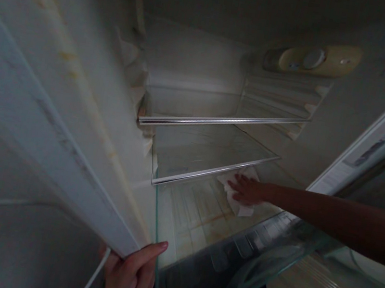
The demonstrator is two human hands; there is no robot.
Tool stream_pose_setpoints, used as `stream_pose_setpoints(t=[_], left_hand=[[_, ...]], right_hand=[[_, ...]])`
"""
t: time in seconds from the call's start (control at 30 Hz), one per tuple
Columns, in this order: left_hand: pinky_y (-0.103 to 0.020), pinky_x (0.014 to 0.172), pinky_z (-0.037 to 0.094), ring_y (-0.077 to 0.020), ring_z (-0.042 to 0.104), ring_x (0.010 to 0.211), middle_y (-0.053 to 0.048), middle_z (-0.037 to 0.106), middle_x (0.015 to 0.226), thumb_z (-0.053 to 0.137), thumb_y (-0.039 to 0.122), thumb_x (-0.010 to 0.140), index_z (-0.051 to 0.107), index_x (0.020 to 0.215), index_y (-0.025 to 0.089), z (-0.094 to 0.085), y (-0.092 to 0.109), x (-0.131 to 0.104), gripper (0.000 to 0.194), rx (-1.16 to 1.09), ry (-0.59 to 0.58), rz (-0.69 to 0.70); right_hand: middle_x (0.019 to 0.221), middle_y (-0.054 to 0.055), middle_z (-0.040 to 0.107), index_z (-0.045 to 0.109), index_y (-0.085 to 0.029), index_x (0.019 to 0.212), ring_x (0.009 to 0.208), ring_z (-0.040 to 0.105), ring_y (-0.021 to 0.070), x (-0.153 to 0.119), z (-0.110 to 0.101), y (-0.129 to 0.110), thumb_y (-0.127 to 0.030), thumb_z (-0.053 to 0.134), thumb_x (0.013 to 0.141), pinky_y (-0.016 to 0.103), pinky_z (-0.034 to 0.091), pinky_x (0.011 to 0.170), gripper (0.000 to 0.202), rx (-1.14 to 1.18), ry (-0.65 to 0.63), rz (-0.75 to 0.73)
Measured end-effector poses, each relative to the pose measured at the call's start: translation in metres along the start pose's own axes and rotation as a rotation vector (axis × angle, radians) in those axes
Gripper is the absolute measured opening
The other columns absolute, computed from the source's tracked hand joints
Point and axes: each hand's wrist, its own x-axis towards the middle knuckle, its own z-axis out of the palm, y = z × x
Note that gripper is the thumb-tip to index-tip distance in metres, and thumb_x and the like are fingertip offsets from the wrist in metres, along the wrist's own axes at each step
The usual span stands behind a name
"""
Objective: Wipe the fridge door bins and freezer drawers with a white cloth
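Note:
My right hand (248, 190) reaches in from the right with fingers spread, pressing a white cloth (245, 211) onto the lower glass shelf (186, 230) of a refrigerator. Brownish streaks show on or under that shelf, left of the cloth. My left hand (133, 276) is at the bottom, by the refrigerator's left edge (116, 229), its thumb pointing right over the glass edge. The fingers are curled around the edge of the frame. A white cord (95, 274) hangs beside this hand.
Two glass shelves with metal front strips (225, 120) (210, 170) sit above the cloth. A yellowed control box with a dial (314, 59) is on the right inner wall. Clear drawers and glass lie below. The open door with a label (379, 139) stands at right.

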Motion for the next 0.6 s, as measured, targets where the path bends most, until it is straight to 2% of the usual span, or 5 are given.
stream_pose_setpoints(t=[0.17, 0.23, 0.33, 0.43, 0.6], left_hand=[[-0.033, 0.074, 0.046, -0.0184, 0.059, 0.074, -0.001, 0.067, 0.074, 0.063, 0.009, 0.087, 0.073, 0.091, 0.024, 0.000, 0.006, 0.004, 0.019, -0.006, 0.031, -0.055], [-0.032, 0.076, 0.046, -0.0180, 0.060, 0.076, 0.000, 0.068, 0.074, 0.061, 0.009, 0.088, 0.072, 0.091, 0.024, 0.000, 0.007, 0.006, 0.019, -0.018, 0.014, -0.053], [-0.032, 0.078, 0.046, -0.0178, 0.061, 0.076, -0.002, 0.070, 0.075, 0.060, 0.010, 0.089, 0.072, 0.092, 0.024, -0.002, 0.007, 0.008, 0.018, -0.023, -0.027, -0.059], [-0.031, 0.079, 0.045, -0.0207, 0.060, 0.084, -0.004, 0.069, 0.074, 0.062, 0.011, 0.089, 0.073, 0.093, 0.024, -0.002, 0.006, 0.006, 0.017, 0.004, -0.013, -0.072], [-0.033, 0.086, 0.044, -0.0196, 0.061, 0.084, -0.002, 0.070, 0.075, 0.062, 0.009, 0.088, 0.073, 0.096, 0.024, -0.001, 0.005, 0.004, 0.020, -0.019, 0.013, -0.053]], right_hand=[[0.163, 0.013, 0.028, 0.051, -0.033, 0.147, 0.150, 0.020, 0.0453, -0.002, 0.065, -0.090, -0.046, 0.062, 0.090, 0.075, 0.016, 0.113, 0.060, -0.092, -0.362, -0.500], [0.167, 0.015, 0.013, 0.040, -0.030, 0.155, 0.153, 0.006, 0.0448, 0.006, 0.084, -0.130, -0.050, 0.054, 0.095, 0.074, 0.011, 0.115, 0.065, -0.202, -0.509, -0.589], [0.165, 0.026, 0.005, 0.031, -0.011, 0.158, 0.153, -0.006, 0.0420, 0.020, 0.101, -0.174, -0.057, 0.042, 0.099, 0.068, 0.004, 0.119, 0.075, -0.346, -0.574, -0.601], [0.164, 0.030, 0.003, 0.022, -0.004, 0.159, 0.153, -0.008, 0.0406, 0.028, 0.103, -0.189, -0.060, 0.038, 0.100, 0.064, 0.003, 0.121, 0.083, -0.399, -0.563, -0.563], [0.168, 0.016, -0.006, 0.022, -0.021, 0.162, 0.153, -0.010, 0.0400, 0.019, 0.084, -0.162, -0.064, 0.043, 0.096, 0.069, 0.002, 0.119, 0.081, -0.375, -0.632, -0.578]])
